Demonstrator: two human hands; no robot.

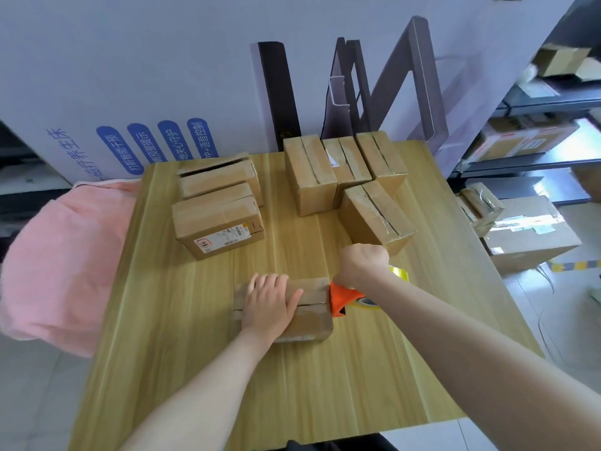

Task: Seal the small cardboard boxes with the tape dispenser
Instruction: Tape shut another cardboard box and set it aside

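Now the left hand [270, 304] presses flat, fingers straight, on the small cardboard box [312, 317] on the counter [227, 385]. The right hand [361, 263] grips the orange tape dispenser [344, 299] against the box's right end; other boxes [309, 177] stand farther back.

Stockroom: parcel-laden metal shelving [536, 157], stacked cardboard boxes [527, 236].
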